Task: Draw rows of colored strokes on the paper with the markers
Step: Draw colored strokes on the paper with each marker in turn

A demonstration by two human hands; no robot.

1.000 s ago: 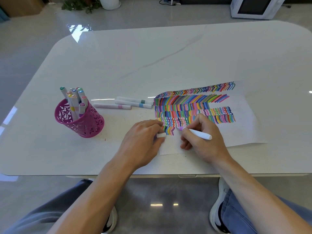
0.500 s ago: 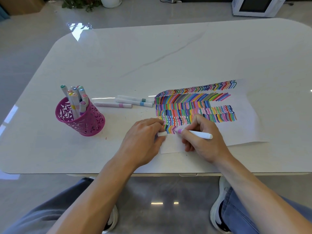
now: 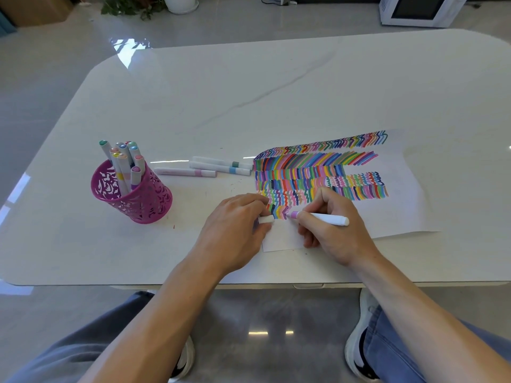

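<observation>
A white sheet of paper [image 3: 398, 214] lies on the table, covered with several rows of colored strokes. My right hand [image 3: 336, 230] grips a white marker [image 3: 323, 217] with a purple collar, its tip touching the paper at the lowest row's left end. My left hand [image 3: 235, 233] rests on the paper's left edge and pinches the marker's white cap [image 3: 266, 219].
A pink openwork cup [image 3: 143, 197] holding several markers stands at the left. Three capped markers [image 3: 218, 167] lie between the cup and the paper. The white table's [image 3: 249, 92] front edge runs just below my wrists; my knees and shoes show beneath.
The marker tip has shifted slightly left and down along the lowest row, adding a purple stroke. My left hand has stayed in place.
</observation>
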